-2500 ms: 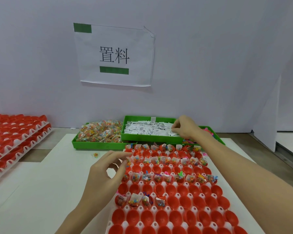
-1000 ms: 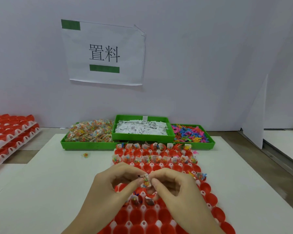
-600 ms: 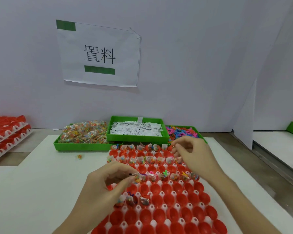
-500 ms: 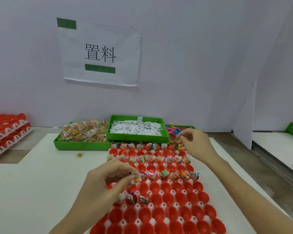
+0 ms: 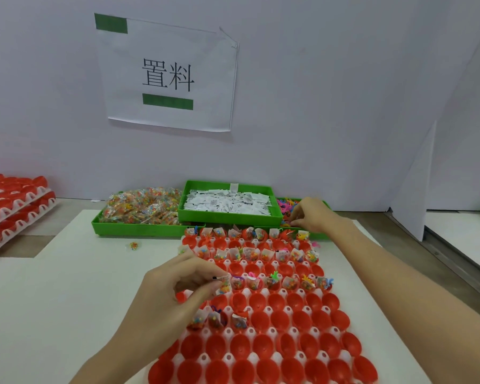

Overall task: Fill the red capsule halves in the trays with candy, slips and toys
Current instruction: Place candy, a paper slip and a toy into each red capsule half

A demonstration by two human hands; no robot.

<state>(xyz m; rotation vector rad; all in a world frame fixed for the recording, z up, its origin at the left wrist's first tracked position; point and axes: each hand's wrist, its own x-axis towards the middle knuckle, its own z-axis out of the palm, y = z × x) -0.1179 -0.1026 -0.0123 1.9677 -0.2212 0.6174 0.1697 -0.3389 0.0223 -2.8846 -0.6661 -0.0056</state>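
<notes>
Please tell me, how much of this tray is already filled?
Done: some far rows of the tray hold filled capsules. In hand: the left hand pinches a candy packet with slip over a half; the right hand reaches into the toy bin. Left: most near red halves are empty.

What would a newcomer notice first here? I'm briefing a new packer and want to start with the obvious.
First, the big tray of red capsule halves in front, its far rows filled, the near ones mostly empty. Behind it sit three green bins: candy packets, white slips and coloured toys. The left hand pinches a candy packet with a slip over the tray, while the right hand reaches into the toys.
</notes>
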